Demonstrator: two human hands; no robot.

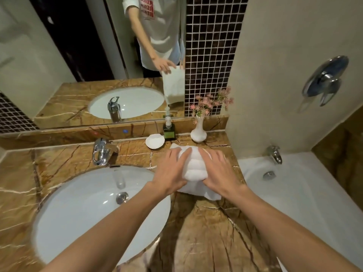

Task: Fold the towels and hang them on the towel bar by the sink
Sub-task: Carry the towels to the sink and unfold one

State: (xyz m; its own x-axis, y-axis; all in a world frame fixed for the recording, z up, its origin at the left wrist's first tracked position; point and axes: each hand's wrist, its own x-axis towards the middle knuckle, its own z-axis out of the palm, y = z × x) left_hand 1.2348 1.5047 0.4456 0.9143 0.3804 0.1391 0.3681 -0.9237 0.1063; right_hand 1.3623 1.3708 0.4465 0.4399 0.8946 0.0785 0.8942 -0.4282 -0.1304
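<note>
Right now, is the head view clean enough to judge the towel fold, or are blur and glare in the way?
Head view: wide-angle bending curves the counter edges; the white towel is blown out, so its folds read faintly; both the left hand and right hand show slight motion blur; the forearms cast a dark shadow on the counter below; glare sits on the faucet.

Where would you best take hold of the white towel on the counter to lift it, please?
Probably the white towel by its two long side edges, one from each side, where the left hand and right hand rest: it lies folded, running away from the person.
</note>
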